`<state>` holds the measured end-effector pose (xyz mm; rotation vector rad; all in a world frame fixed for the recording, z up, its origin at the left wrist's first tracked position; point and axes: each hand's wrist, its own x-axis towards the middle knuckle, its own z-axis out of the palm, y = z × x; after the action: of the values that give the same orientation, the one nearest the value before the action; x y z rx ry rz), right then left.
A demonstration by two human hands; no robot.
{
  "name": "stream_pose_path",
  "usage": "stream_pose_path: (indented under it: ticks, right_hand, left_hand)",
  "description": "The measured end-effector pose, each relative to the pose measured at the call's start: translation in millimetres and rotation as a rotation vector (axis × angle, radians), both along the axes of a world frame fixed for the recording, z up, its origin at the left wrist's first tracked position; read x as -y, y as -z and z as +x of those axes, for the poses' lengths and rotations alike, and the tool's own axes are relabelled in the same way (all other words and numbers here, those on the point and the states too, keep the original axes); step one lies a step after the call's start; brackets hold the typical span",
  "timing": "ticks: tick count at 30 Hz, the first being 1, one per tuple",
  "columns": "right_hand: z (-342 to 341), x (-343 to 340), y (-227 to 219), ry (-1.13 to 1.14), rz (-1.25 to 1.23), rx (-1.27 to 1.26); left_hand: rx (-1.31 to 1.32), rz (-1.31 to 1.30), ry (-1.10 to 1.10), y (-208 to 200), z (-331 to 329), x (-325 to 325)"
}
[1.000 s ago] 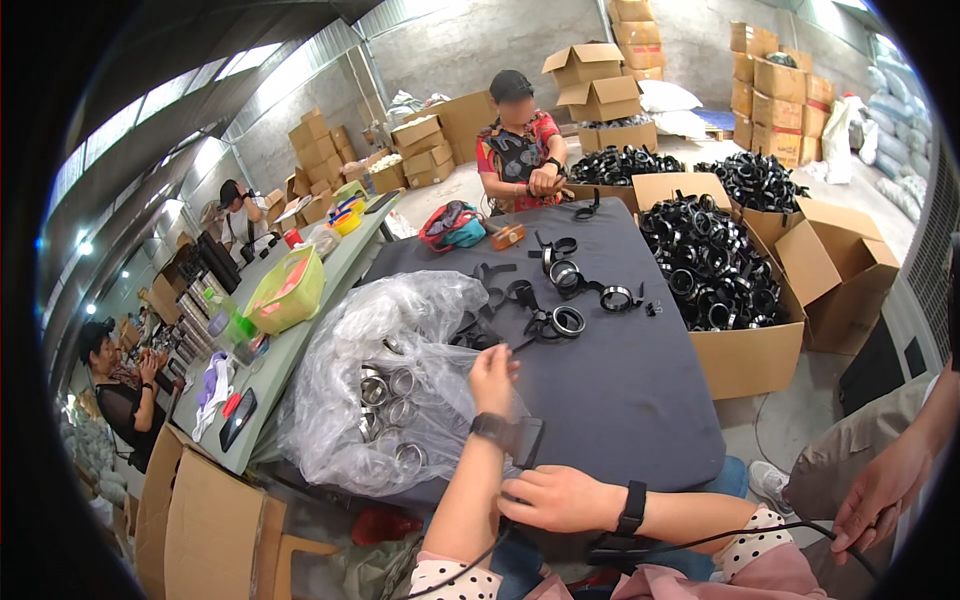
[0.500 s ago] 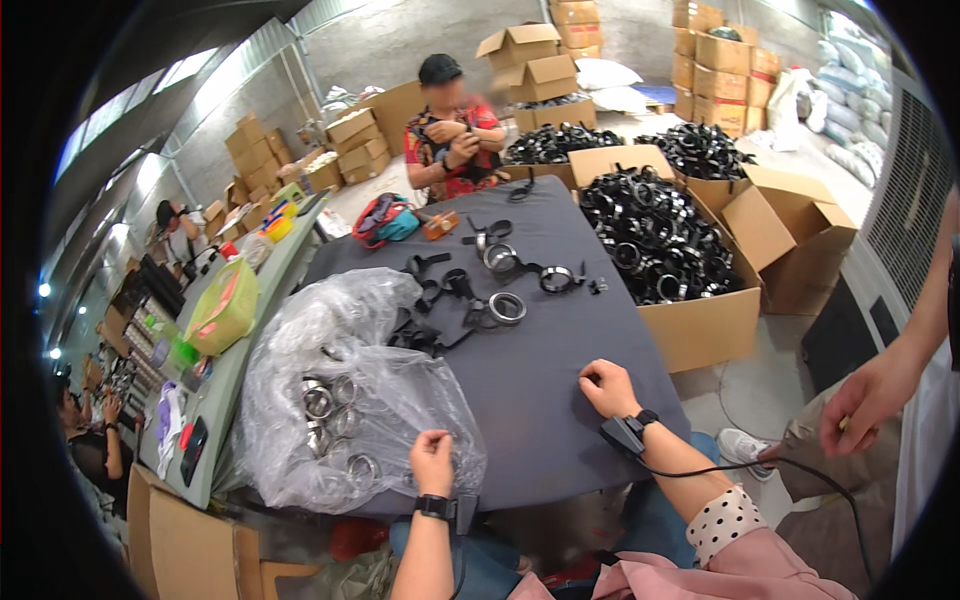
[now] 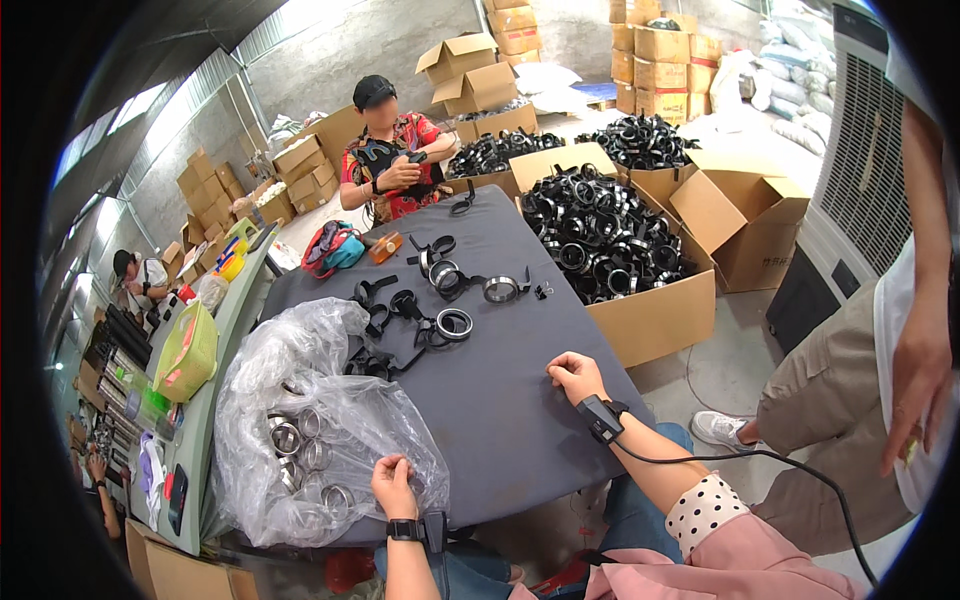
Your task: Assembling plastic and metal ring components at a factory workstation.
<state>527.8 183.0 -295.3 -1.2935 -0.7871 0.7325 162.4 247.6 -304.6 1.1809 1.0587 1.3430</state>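
My left hand [image 3: 395,487] is by the table's near edge, its fingers curled together and nothing showing in them. It overlaps the side of a clear plastic bag [image 3: 385,410]; whether it touches the plastic I cannot tell. Inside the bag lie several shiny metal rings [image 3: 285,435]. My right hand [image 3: 577,378] rests on the dark cloth-covered table [image 3: 500,430] near its right side, fingers bent inward, with no object visible in it. Beyond the bag are several black strap clamps with round metal rings [image 3: 453,324]. Both wrists wear black bands with small devices; a cable runs from the right one.
An open carton [image 3: 655,320] heaped with black ring clamps stands against the table's right side. Across the table, a co-worker [image 3: 390,165] handles a black item. Another person's hand [image 3: 920,390] hangs at right. A green bench [image 3: 215,400] with a yellow-green basket [image 3: 188,350] runs along the left.
The whole view has swung, so the table and its contents sit further left. My hands keep much the same pose. The person at right has come closer, and the co-worker's hands have shifted.
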Motion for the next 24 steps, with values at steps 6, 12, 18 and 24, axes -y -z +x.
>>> stream_pose_path:
  ticks: [6,12,18,24]
  right_hand:
    - [1.5,-1.5,1.6,0.006,0.03,-0.064]
    - [-0.4,-0.3,0.5,-0.013,0.013,-0.021]
    - [-1.0,3.1,-4.6,0.002,-0.045,-0.011]
    - [0.4,-0.2,-2.0,-0.01,0.018,-0.011]
  left_hand:
    - [-0.071,0.035,0.02,-3.6,3.0,0.1]
    - [-0.098,0.03,0.017,-4.5,2.4,0.5]
    - [-0.091,0.028,0.034,-5.6,3.6,2.7]
    - [-0.065,0.042,0.043,-6.4,3.8,3.0]
